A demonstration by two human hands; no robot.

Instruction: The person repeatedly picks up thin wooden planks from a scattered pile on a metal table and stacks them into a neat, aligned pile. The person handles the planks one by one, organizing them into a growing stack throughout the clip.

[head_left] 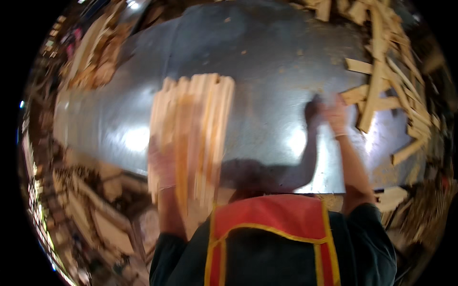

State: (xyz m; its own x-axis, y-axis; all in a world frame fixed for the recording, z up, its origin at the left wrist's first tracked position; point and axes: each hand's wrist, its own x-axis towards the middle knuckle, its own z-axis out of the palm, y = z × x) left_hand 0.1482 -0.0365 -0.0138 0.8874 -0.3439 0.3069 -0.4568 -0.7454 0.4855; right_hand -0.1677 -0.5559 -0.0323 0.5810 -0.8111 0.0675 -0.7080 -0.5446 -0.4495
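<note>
A row of light wooden strips [207, 124] lies side by side on the metal tabletop [267, 62], left of the middle, with the near ends reaching past the front edge. Against the left side of these strips is my left hand [163, 164], so smeared by motion that its fingers cannot be made out. Over on the right, my right hand [335, 117] is low over the metal, beside the end of a loose wooden strip [355, 94]. Blur hides whether its fingers touch or grip that strip. A dark shadow falls on the metal next to this hand.
A jumbled heap of wooden strips [377, 62] covers the table's right side. More boards [90, 52] are stacked at the far left. Below the table's left front edge lie timber pieces [112, 229]. A red apron with yellow trim [272, 214] covers my front.
</note>
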